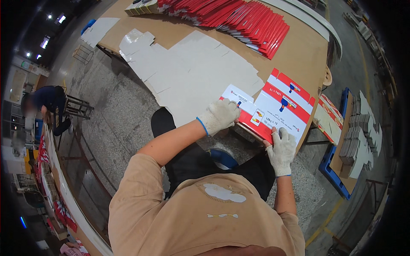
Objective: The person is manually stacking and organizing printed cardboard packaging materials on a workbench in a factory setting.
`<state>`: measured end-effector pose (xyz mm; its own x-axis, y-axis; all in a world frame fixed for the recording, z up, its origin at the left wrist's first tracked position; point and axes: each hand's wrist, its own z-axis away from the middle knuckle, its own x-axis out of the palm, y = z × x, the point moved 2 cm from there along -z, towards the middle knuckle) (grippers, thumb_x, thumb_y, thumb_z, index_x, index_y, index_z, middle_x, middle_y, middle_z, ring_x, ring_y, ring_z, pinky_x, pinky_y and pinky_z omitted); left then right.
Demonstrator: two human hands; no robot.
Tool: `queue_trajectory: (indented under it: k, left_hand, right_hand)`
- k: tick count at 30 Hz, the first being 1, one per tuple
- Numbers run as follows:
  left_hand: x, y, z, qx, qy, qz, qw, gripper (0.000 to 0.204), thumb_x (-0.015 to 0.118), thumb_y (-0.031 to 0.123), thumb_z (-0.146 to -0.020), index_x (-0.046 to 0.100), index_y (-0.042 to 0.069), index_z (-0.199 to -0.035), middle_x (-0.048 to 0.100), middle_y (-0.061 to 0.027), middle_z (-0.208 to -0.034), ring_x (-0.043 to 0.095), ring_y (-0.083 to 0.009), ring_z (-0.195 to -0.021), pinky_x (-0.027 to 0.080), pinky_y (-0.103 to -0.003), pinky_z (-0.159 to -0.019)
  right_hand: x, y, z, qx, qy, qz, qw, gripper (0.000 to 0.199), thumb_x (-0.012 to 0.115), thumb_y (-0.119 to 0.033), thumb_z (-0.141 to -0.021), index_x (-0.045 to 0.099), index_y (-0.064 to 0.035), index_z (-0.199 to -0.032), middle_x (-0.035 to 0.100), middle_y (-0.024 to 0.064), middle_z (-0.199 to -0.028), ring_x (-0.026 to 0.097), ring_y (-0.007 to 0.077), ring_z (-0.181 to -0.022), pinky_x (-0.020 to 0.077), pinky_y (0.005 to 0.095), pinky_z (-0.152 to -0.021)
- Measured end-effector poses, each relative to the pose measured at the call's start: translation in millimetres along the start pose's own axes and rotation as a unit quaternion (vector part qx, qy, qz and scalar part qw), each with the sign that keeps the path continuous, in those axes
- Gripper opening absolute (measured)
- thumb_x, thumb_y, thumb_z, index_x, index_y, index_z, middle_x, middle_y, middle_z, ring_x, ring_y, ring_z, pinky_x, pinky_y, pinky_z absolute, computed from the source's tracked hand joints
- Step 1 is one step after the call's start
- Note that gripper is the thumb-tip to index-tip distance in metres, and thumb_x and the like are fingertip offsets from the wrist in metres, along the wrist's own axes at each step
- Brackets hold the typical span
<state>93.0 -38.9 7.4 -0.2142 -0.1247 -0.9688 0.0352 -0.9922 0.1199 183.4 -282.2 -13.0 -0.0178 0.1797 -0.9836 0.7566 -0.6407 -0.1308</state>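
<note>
Beige shirt fronts gloved fingers on cardboard, red stack beyond.

L hand & R hand in knit-cloth gloves, matt, rough. Printed blank: smooth paperbd, semi-gloss. Lg. white sheet: smooth bd, shiny at far-L corner. Red stack: glossy bd. Tabletop: matt brown, prob. cardbd. Shirt: matt cloth. Floor: rough, conc.-like. Pallet: blue plastic.

Under the left hand and right hand, gloved in cream with blue cuff edges, the flat carton was banded red and white with blue motifs, and the fanned stack beyond them was red.
</note>
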Motion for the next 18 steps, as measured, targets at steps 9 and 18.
queue_trajectory:
  k: [9,18]
  left_hand:
    - [41,1,-9,0.0,0.284,-0.015,0.959,0.042,0.064,0.032,-0.083,0.067,0.014,-0.121,0.055,-0.0136,-0.136,0.05,-0.038,-0.121,0.039,-0.054,-0.101]
    - [14,12,-62,-0.007,0.039,-0.007,0.999,0.039,0.064,0.024,-0.076,0.069,0.016,-0.114,0.064,-0.0119,-0.11,0.062,-0.0332,-0.099,0.052,-0.045,-0.079]
  right_hand:
    - [19,-4,6,-0.001,0.039,0.017,0.999,0.059,0.069,-0.044,-0.08,0.061,-0.0071,-0.126,0.052,0.0159,-0.123,0.043,0.035,-0.123,0.0268,0.0586,-0.108]
    - [38,-36,58,0.132,0.056,-0.581,0.802,0.02,0.066,-0.02,-0.092,0.061,-0.0016,-0.086,0.063,0.009,-0.091,0.06,0.0165,-0.078,0.0495,0.0286,-0.063]
